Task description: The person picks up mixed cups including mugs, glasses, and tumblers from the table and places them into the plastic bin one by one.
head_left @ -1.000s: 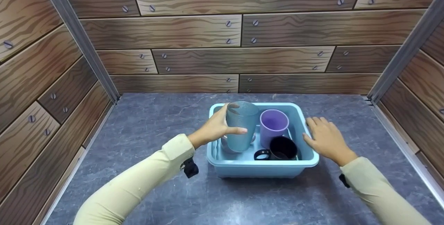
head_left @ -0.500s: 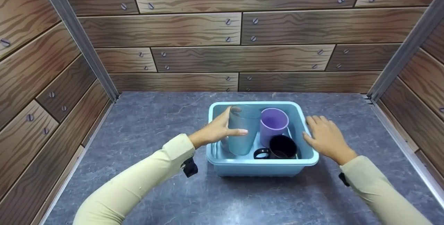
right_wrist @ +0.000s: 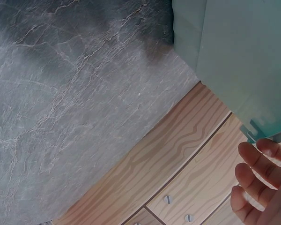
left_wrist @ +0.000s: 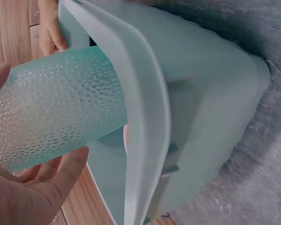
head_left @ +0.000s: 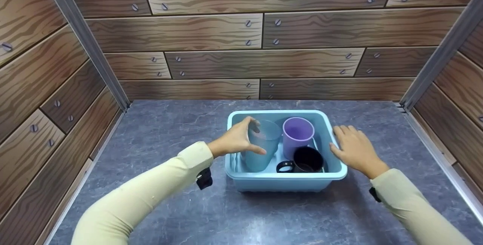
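A tall translucent blue-green tumbler (head_left: 263, 150) with a pebbled surface stands inside the left part of a light blue plastic tub (head_left: 286, 176). Around its upper side curves my left hand (head_left: 237, 137), thumb and fingers spread wide. In the left wrist view the tumbler (left_wrist: 61, 103) lies between the thumb and the loosely bent fingers (left_wrist: 68, 171); any contact is hard to make out. My right hand (head_left: 354, 148) rests at the tub's right rim with its fingers extended. Beside the tumbler, the tub also holds a purple cup (head_left: 298, 133) and a black mug (head_left: 308, 160), its handle pointing left.
The tub sits on a grey marbled tabletop (head_left: 169, 131). Wood-patterned panels (head_left: 226, 30) enclose the back and both sides, with metal posts in the corners. Something pale pink shows just inside the tub's rim in the left wrist view.
The tumbler has gone lower into the tub, its base shifting slightly toward the near left. My left thumb and fingers have spread apart from their grip. The right hand stays at the rim.
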A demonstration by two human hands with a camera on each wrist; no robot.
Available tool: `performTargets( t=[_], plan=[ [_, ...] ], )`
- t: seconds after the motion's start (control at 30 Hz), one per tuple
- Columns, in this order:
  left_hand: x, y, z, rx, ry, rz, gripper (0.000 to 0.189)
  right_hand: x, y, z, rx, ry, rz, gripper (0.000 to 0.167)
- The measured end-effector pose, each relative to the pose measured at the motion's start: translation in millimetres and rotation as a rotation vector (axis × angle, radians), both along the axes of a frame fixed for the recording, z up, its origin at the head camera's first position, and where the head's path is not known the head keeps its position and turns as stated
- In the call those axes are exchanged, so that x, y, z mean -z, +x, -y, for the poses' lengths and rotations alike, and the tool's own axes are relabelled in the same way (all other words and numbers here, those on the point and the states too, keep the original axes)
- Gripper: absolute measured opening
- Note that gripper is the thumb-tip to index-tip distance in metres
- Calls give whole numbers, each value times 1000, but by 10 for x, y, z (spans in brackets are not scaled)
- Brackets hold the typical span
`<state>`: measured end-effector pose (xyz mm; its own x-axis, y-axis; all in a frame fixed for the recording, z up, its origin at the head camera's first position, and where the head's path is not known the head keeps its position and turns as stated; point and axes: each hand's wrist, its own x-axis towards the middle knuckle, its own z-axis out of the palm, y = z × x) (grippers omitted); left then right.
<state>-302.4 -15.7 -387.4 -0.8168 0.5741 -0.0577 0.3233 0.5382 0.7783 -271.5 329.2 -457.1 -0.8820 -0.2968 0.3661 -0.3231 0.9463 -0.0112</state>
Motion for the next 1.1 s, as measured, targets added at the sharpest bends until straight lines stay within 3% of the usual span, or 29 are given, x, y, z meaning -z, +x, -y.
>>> performTargets(
  t=[0.2,0.4,0.77,0.97,1.1],
  plan=[
    [-76,-46,-35,20,-38,1,89,-5,7,0,9,7,9,43],
    [-158,-79,-66,50,-91,-29,86,4,1,9,4,4,-13,43],
    [-168,-133,-110,86,-128,-104,86,-9,-1,-2,16,7,24,47],
    [-211,-164,-129,151,-192,-104,98,-10,4,0,16,4,35,44],
    [-239,-172,-137,190,-241,-100,94,-14,7,-3,13,4,35,43]
  ],
)
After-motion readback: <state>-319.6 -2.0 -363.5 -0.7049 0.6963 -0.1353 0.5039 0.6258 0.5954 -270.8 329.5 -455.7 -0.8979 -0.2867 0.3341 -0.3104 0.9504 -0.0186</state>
